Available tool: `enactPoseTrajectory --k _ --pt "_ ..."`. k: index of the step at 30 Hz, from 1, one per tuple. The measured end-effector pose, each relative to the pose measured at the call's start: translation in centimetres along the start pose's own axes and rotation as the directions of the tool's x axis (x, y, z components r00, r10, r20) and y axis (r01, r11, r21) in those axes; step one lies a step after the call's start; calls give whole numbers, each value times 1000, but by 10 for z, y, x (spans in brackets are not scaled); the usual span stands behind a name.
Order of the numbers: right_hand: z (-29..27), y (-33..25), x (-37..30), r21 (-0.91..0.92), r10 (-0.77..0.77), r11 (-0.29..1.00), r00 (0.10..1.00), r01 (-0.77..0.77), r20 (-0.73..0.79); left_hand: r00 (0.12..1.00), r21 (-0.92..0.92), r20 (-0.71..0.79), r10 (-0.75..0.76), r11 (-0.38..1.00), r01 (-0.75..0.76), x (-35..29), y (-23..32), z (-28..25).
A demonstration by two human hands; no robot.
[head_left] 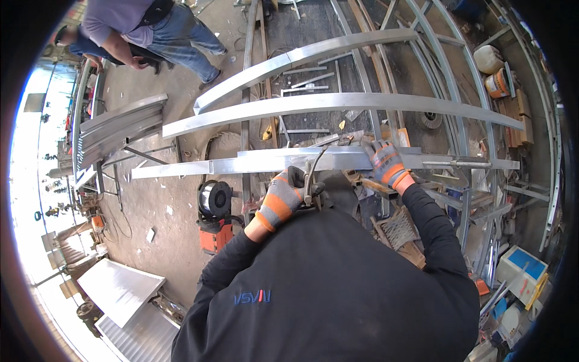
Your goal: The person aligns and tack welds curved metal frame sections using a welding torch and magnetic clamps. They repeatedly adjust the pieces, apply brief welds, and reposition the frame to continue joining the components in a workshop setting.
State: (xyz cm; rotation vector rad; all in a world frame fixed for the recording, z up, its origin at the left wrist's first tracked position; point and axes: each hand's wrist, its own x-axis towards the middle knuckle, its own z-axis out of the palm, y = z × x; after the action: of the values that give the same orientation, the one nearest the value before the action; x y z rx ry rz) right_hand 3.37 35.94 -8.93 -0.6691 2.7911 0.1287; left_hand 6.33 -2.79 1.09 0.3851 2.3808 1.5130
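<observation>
In front of me, a long silvery metal bar [187, 168] lies crosswise, with a shorter metal strip [265, 152] along its far side. My left hand [283, 196], in a grey and orange glove, is closed round a curved metal tool [312, 172] at the near edge of the bar. Whether this is a clamp or a torch neck I cannot tell. My right hand [386, 161], gloved alike, grips the bar and strip farther right, its fingers over the far edge. A rod-shaped metal tool [455, 163] lies on the bar's right part.
Beyond lie two curved metal bars [338, 104] on a steel frame [246, 120]. A wire spool [215, 199] sits on a red machine [215, 237] at left. Stacked metal profiles [120, 130] and a standing person [181, 36] are far left. A bucket [497, 84] stands far right.
</observation>
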Motion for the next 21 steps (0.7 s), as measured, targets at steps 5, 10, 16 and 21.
enactPoseTrajectory --k 5,10,16,21 --pt "3 5 7 -3 -49 999 997 49 -66 947 190 284 -152 977 100 11 6 -22" --pt "-5 5 11 75 -19 997 1000 20 -12 927 -221 146 -345 902 370 27 34 -27" --pt "-9 8 18 134 -26 991 1000 28 -15 945 36 178 -274 962 271 40 87 -95" --pt "-8 10 14 81 -20 996 1000 21 -5 545 528 -342 766 636 -563 48 200 -166"
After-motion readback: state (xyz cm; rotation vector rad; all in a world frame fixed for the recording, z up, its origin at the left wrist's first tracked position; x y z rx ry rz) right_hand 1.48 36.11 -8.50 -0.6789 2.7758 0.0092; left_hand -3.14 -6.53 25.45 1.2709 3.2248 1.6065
